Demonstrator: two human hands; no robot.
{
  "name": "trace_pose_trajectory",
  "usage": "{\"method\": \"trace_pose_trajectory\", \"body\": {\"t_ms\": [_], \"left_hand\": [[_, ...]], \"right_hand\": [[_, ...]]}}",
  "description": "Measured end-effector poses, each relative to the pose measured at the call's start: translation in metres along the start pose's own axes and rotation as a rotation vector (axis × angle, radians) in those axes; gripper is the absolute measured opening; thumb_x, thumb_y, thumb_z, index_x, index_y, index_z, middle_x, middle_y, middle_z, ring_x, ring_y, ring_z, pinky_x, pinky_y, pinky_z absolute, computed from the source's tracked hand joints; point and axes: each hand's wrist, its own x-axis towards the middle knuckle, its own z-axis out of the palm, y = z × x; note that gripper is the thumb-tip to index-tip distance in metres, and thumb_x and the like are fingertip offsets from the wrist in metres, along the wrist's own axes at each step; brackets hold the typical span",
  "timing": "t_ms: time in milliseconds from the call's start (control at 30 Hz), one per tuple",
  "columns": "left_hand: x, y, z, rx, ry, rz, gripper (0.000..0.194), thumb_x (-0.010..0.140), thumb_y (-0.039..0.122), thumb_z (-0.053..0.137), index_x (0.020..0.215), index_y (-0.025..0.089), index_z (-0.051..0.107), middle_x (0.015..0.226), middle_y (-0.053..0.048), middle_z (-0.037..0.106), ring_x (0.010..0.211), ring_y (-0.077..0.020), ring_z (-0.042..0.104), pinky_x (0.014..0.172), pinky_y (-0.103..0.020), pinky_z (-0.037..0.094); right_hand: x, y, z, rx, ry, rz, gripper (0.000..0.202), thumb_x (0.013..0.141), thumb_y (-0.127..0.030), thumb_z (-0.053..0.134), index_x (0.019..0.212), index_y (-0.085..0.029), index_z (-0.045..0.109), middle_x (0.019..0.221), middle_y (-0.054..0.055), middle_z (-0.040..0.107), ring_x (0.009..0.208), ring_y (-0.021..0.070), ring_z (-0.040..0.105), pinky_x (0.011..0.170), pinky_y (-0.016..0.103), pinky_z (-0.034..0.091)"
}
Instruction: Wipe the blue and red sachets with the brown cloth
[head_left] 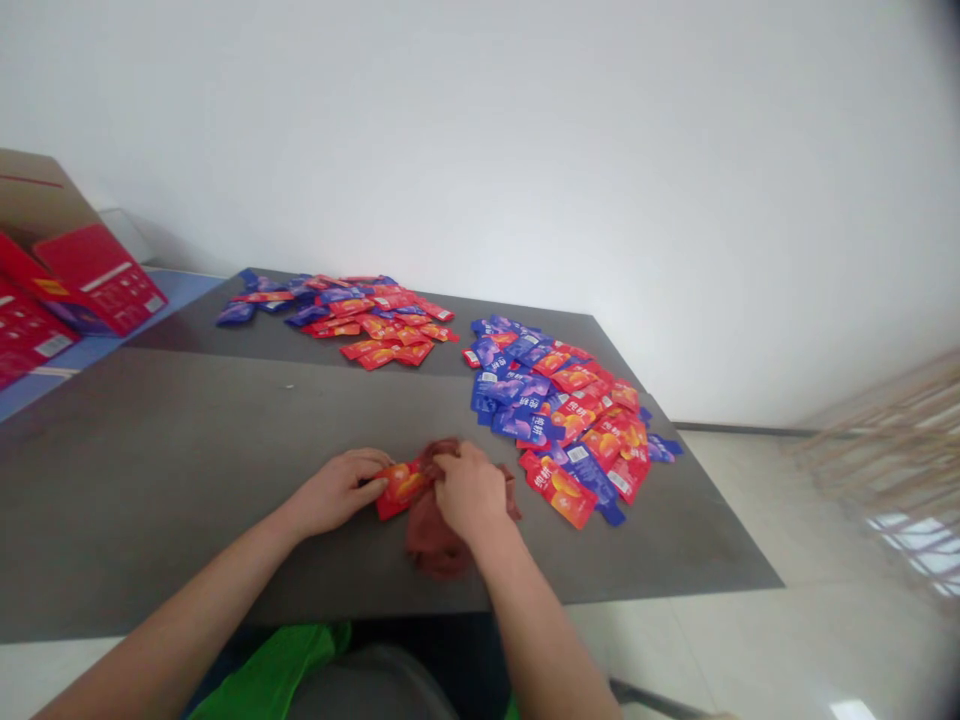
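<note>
I see red boxes far left; my left hand pinches a red sachet on the grey table; my right hand grips a reddish cloth against it; a sachet pile lies rightward.

Loads of bare grey table sitting open to the left of both hands — nothing blocking a reach there; the near pile of packets is crowding the right side, just beside the right hand; a far pile is taking up the back edge; red boxes are standing well off left.
</note>
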Motion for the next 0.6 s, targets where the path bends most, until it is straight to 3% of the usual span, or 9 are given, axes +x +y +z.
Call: {"method": "trace_pose_trajectory", "body": {"t_ms": [67,133,267,367,533,600], "left_hand": [[0.000,-0.001,0.001,0.000,0.003,-0.017,0.030,0.094,0.032,0.048,0.084,0.021,0.074,0.106,-0.005,0.072,0.107,-0.0210,0.062,0.099,-0.031,0.047],[-0.001,0.000,0.001,0.002,0.017,-0.030,0.030,0.094,0.032,0.048,0.086,0.021,0.075,0.107,-0.005,0.072,0.107,-0.0211,0.063,0.099,-0.031,0.047],[-0.001,0.002,0.000,0.001,0.015,-0.012,0.030,0.094,0.034,0.048,0.092,0.022,0.076,0.110,-0.005,0.073,0.110,-0.0220,0.062,0.102,-0.032,0.045],[0.000,0.002,0.000,0.007,-0.017,-0.007,0.029,0.094,0.034,0.049,0.088,0.023,0.075,0.109,-0.004,0.073,0.110,-0.0218,0.061,0.104,-0.032,0.044],[-0.001,-0.001,0.002,0.034,0.004,-0.020,0.028,0.094,0.030,0.049,0.088,0.022,0.076,0.107,-0.004,0.072,0.109,-0.0203,0.062,0.101,-0.030,0.044],[-0.001,-0.002,0.001,0.025,0.013,-0.016,0.028,0.094,0.030,0.049,0.088,0.022,0.075,0.108,-0.004,0.072,0.108,-0.0202,0.062,0.100,-0.029,0.045]], "right_hand": [[0.012,0.017,-0.009,-0.016,-0.022,0.108,0.026,0.096,-0.029,0.048,0.109,-0.028,0.071,0.114,0.008,0.059,0.102,0.0217,0.059,0.080,0.032,0.046],[0.016,0.020,-0.017,-0.007,-0.012,0.122,0.029,0.097,-0.029,0.047,0.116,-0.029,0.069,0.116,0.008,0.059,0.103,0.0208,0.060,0.081,0.031,0.046],[-0.008,-0.014,-0.010,0.066,0.068,-0.091,0.031,0.097,-0.033,0.050,0.125,-0.036,0.063,0.119,0.005,0.057,0.106,0.0196,0.056,0.082,0.029,0.046],[-0.017,-0.026,0.002,0.085,0.006,-0.162,0.026,0.095,-0.034,0.052,0.115,-0.034,0.068,0.116,0.005,0.058,0.102,0.0191,0.057,0.077,0.028,0.046],[0.009,0.011,-0.008,0.017,-0.011,0.176,0.026,0.096,-0.029,0.048,0.108,-0.028,0.071,0.113,0.007,0.059,0.098,0.0206,0.060,0.077,0.031,0.047],[0.009,0.012,-0.013,0.005,0.046,0.199,0.026,0.095,-0.028,0.048,0.108,-0.027,0.070,0.114,0.009,0.059,0.100,0.0219,0.060,0.078,0.032,0.047]]}}
